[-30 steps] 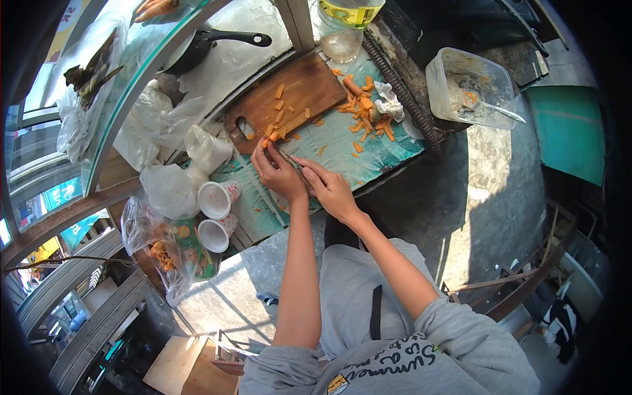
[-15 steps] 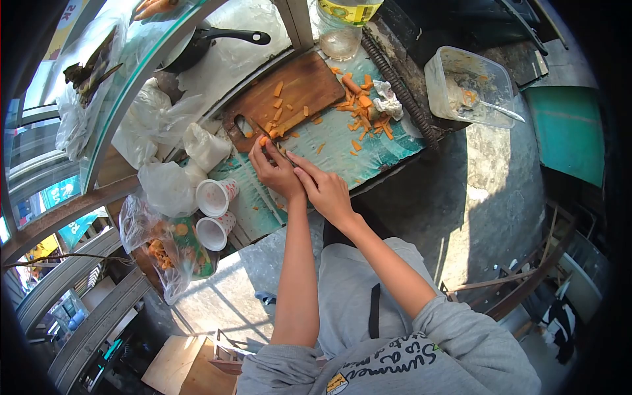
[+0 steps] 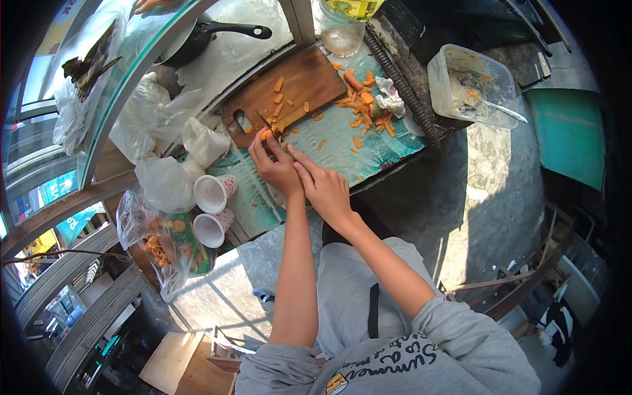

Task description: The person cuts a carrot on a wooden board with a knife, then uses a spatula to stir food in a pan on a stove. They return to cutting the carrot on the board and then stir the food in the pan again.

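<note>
Outdoor stall counter (image 3: 342, 141) with a teal cover is taking strong sun, and a wooden cutting board (image 3: 299, 82) is lying on it with cut carrot bits (image 3: 362, 108) scattering over the board and the cover beside it. Left hand (image 3: 276, 164) is pinching a small carrot piece (image 3: 265, 135) at the near edge of the board, grip clenched on it with the fingertips. Right hand (image 3: 326, 187) is pressing up against the left, grip closed on a knife (image 3: 271, 128), with the thin dark blade showing just at the carrot piece and the handle hiding in the fist. Carrot piece is looking stiff, light and short, likely a bit slick on the cut faces, so it is best held by its sides, well back from the blade. Two paper cups (image 3: 212, 193) and plastic bags (image 3: 164, 178) are sitting left of the hands, a pan (image 3: 210, 33) is resting farther back, and a clear tub (image 3: 471, 82) with a spoon (image 3: 507, 112) is standing well apart on the right.
</note>
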